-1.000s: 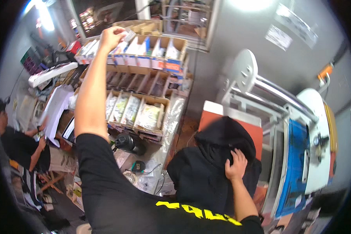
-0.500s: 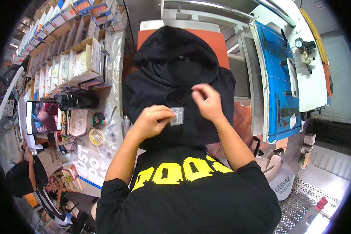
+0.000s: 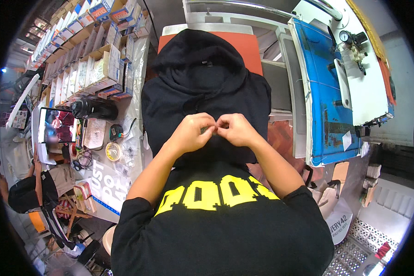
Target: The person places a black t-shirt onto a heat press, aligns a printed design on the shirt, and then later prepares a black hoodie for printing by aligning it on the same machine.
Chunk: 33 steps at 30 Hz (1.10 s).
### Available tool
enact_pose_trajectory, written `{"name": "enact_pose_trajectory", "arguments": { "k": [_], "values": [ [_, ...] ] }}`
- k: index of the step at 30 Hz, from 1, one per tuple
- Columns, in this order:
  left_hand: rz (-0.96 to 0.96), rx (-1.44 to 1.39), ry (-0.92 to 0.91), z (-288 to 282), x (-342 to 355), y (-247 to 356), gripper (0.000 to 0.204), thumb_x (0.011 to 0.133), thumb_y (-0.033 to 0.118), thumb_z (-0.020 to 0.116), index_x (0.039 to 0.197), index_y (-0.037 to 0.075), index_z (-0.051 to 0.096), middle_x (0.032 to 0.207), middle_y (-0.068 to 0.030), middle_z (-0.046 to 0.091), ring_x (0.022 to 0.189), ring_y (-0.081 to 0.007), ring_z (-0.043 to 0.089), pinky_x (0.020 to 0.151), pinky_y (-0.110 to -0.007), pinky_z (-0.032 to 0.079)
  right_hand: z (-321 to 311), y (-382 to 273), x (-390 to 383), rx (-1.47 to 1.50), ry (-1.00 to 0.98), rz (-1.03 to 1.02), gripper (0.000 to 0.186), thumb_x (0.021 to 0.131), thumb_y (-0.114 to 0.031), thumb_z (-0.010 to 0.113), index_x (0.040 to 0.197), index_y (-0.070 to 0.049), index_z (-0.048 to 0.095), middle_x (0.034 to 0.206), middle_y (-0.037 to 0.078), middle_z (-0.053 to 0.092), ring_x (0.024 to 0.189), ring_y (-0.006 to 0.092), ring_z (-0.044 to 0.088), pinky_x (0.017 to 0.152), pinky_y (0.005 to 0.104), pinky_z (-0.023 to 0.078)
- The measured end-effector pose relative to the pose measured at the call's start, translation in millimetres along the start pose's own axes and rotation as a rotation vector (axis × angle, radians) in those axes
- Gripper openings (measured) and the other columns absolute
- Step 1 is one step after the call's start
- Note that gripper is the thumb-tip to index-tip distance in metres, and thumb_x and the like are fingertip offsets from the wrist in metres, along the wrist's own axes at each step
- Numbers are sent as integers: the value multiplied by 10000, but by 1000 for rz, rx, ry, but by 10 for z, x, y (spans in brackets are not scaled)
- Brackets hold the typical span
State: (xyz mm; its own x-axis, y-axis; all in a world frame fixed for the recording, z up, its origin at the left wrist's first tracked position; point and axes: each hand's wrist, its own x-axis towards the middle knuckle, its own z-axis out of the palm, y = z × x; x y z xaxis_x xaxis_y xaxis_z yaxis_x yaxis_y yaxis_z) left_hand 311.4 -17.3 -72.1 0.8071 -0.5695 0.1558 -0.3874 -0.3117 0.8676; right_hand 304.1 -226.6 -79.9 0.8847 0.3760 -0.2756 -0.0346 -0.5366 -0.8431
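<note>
A black hoodie (image 3: 202, 78) lies spread, hood away from me, on an orange press pad (image 3: 246, 48). My left hand (image 3: 193, 131) and my right hand (image 3: 237, 129) meet fingertip to fingertip just above the hoodie's chest. Both pinch a small grey patch (image 3: 209, 130), which the fingers almost entirely hide. My forearms come up from my black shirt with yellow print.
A blue-topped machine (image 3: 322, 106) with a white arm stands on the right. On the left are shelves of boxed stock (image 3: 92, 69), a lit screen (image 3: 57, 126), a tape roll (image 3: 112, 151) and small clutter. Another person (image 3: 27, 193) sits at the lower left.
A second ago my left hand reached up to the shelf boxes. It came down with the small patch, and both hands have now closed together on it over the hoodie.
</note>
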Motion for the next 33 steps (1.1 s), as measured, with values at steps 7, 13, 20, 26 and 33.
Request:
{"name": "enact_pose_trajectory", "arguments": {
  "k": [7, 13, 20, 26, 33],
  "values": [
    [90, 519, 283, -262, 625, -732, 328, 850, 26, 692, 1176, 18, 656, 1183, -148, 677, 1147, -318, 630, 998, -412, 478, -470, 162, 770, -138, 87, 78, 177, 830, -173, 749, 849, 1, 725, 757, 137, 725, 700, 208, 699, 668, 363, 543],
    [-4, 616, 115, -396, 1082, -1096, 641, 766, 204, 818, 1342, 59, 578, 1397, -121, 564, 1319, -325, 490, 1101, -454, 351, -902, -192, 1306, -15, -41, 360, 89, 846, -87, 720, 806, -17, 682, 708, 46, 673, 581, 106, 606, 549, 271, 517],
    [156, 450, 227, -401, 872, -1042, 683, 703, 181, 863, 1317, 60, 591, 1381, -137, 556, 1289, -329, 508, 1097, -461, 354, -860, -224, 1617, -125, -4, 438, 106, 767, -63, 745, 744, 21, 686, 681, 127, 693, 615, 242, 698, 589, 384, 597],
    [233, 492, 261, -663, 941, -985, 626, 721, 206, 840, 1288, 66, 616, 1352, -118, 580, 1278, -326, 524, 1076, -466, 383, -832, -300, 1236, -748, 279, -408, 761, 642, -256, 914, 1284, 7, 602, 1388, 201, 584, 1335, 350, 526, 1130, 476, 418],
    [47, 569, -165, -847, 1238, -1239, 1283, 524, 379, 936, 1581, 92, 268, 1591, -143, 369, 1510, -323, 279, 1249, -522, 164, -863, 121, 1400, -916, -39, 22, 1409, 483, -516, 953, 1581, -22, 221, 1629, 250, 233, 1530, 390, 195, 1259, 482, 179]
  ]
}}
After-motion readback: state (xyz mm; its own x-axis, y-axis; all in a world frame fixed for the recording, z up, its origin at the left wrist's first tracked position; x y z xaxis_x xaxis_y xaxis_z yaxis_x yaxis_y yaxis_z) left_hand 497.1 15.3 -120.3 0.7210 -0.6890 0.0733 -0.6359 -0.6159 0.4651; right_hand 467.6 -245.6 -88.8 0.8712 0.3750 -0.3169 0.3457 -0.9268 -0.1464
